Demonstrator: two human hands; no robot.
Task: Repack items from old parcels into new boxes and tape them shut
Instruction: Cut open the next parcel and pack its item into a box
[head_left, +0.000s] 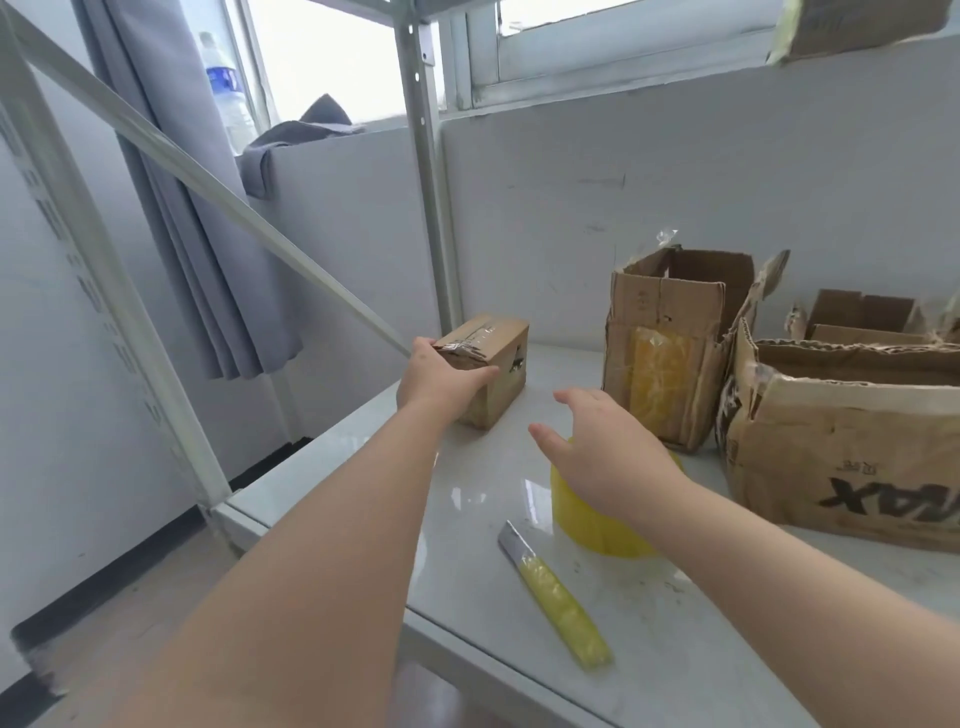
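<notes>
Seen from the head camera, a person's left hand grips a small taped cardboard box at centre frame, thumb across its near face and fingers curled over its top edge. The box stands on a white shelf near the back wall. The right hand, just right of centre, is spread wide with fingers apart and holds nothing. It is above a yellow tape roll, and whether it touches the roll cannot be told. A yellow utility knife lies below the roll, blade pointing to the upper left. At right of centre stands an open, torn carton with a yellow patch on its front. A larger torn carton with black lettering fills the right edge. A grey curtain hangs at upper left, beside a water bottle.
</notes>
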